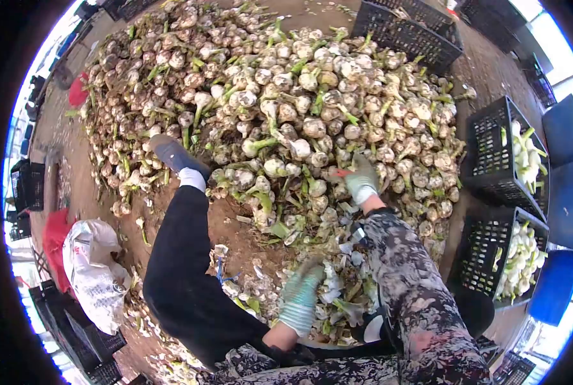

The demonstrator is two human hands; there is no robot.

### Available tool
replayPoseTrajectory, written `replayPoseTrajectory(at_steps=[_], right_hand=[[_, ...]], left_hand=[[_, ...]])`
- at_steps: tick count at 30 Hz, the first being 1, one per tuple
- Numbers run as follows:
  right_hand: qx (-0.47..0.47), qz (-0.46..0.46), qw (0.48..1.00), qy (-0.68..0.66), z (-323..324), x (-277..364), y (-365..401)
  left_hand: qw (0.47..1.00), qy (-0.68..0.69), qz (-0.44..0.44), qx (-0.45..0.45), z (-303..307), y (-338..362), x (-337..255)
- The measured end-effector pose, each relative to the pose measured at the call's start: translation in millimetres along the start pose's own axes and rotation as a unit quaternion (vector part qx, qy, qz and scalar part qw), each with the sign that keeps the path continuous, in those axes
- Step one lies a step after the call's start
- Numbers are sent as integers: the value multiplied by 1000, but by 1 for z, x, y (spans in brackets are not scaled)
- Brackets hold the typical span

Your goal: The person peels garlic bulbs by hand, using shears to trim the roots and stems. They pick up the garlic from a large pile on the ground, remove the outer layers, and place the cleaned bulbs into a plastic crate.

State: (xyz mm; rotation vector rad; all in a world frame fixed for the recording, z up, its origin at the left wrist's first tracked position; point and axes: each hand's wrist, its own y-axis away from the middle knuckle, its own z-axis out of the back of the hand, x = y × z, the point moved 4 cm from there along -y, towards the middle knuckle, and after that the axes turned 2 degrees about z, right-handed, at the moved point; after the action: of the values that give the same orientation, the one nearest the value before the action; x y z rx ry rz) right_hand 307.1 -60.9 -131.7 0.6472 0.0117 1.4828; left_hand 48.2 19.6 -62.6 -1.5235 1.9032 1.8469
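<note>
A large heap of soiled garlic bulbs [312, 90] with green stem stubs fills the upper middle. At the heap's near edge is my right hand [361, 179] in a pale glove, its fingers closed round a small tool with a red handle [342, 172]; the rest of the tool cannot be made out. My left hand [301, 292], in a light green and white ribbed glove, is low in the middle, over peeled skins and leaf scraps [334, 289]. Its fingers are blurred, and whether anything is in them cannot be told.
Two black crates [491, 147] with cleaner garlic stand at the right, beside blue panels [567, 199]. Another black crate [408, 32] is behind the heap. A white sack [94, 269] lies at the left. My outstretched leg [180, 256] and shoe [174, 154] reach the heap.
</note>
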Motion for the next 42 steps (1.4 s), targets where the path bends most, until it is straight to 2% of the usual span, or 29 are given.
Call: replayPoseTrajectory(at_steps=[1, 2, 3, 5, 6, 7, 9, 10, 11, 13, 15, 16, 17, 19, 20, 21, 22, 23, 24, 25, 27, 28, 29, 33, 36, 38, 40, 41, 42], right_hand=[[34, -38, 984, -168, 9, 4, 17], [64, -78, 938, -330, 17, 5, 36], [90, -115, 864, -481, 21, 3, 53], [159, -41, 737, -656, 21, -15, 96], [165, -8, 752, -638, 26, -16, 124], [169, 25, 765, -620, 31, -16, 154], [210, 33, 746, -631, 28, -30, 211], [199, 62, 734, -647, 26, -30, 236], [194, 105, 717, -661, 35, -29, 252], [173, 209, 816, -511, 40, -38, 259], [169, 174, 799, -551, 58, -35, 272], [166, 137, 777, -591, 65, -33, 278], [158, 140, 777, -593, 63, -38, 280], [81, 163, 824, -536, 61, -47, 277], [85, 122, 780, -608, 59, -49, 275], [83, 125, 781, -607, 65, -44, 274], [82, 136, 805, -572, 73, -38, 275], [83, 145, 828, -536, 76, -34, 278], [65, 167, 796, -578, 71, -37, 280], [67, 167, 798, -575, 65, -43, 280], [161, 163, 715, -660, 54, -52, 275], [211, 173, 723, -634, 52, -56, 271], [212, 173, 724, -633, 48, -60, 270], [198, 190, 729, -627, 45, -63, 271], [199, 202, 728, -624, 54, -60, 275], [206, 208, 725, -623, 56, -60, 278], [236, 152, 677, -680, 53, -60, 279], [235, 151, 676, -682, 56, -58, 281], [182, 110, 736, -642, 63, -54, 282]], left_hand=[[1000, -15, -12, 3, 0, 2, 0], [999, -31, -17, 15, 1, 3, -1], [999, -25, -16, 15, 0, 1, 0], [999, 32, 5, 7, 2, 0, 4], [993, 109, 4, 34, -5, 6, -2], [979, 185, 47, 77, -12, 11, -5], [934, 279, 101, 197, -32, 19, -7], [920, 287, 122, 239, -31, 31, -4], [919, 288, 123, 240, -29, 40, -4], [951, 216, 76, 207, -27, 52, -8], [939, 251, 57, 226, -32, 59, -12], [969, 156, -46, 184, -31, 63, -21], [977, 59, -149, 139, -31, 69, -28], [971, 24, -186, 151, -35, 74, -27], [962, -5, -220, 162, -37, 77, -28], [952, -33, -253, 171, -38, 79, -28], [946, -83, -276, 147, -35, 77, -29], [946, -81, -277, 146, -33, 76, -28], [941, -92, -286, 153, -32, 77, -29], [936, -101, -296, 160, -30, 79, -31], [937, -94, -292, 171, -28, 84, -34], [945, -64, -255, 192, -27, 84, -31], [952, -33, -218, 213, -27, 83, -29], [949, -63, -226, 210, -25, 83, -28], [951, -41, -218, 217, -24, 80, -26], [962, 25, -175, 209, -22, 77, -23], [960, -10, -198, 197, -24, 79, -24], [956, -45, -223, 186, -24, 80, -25], [956, -46, -222, 186, -24, 78, -24]])
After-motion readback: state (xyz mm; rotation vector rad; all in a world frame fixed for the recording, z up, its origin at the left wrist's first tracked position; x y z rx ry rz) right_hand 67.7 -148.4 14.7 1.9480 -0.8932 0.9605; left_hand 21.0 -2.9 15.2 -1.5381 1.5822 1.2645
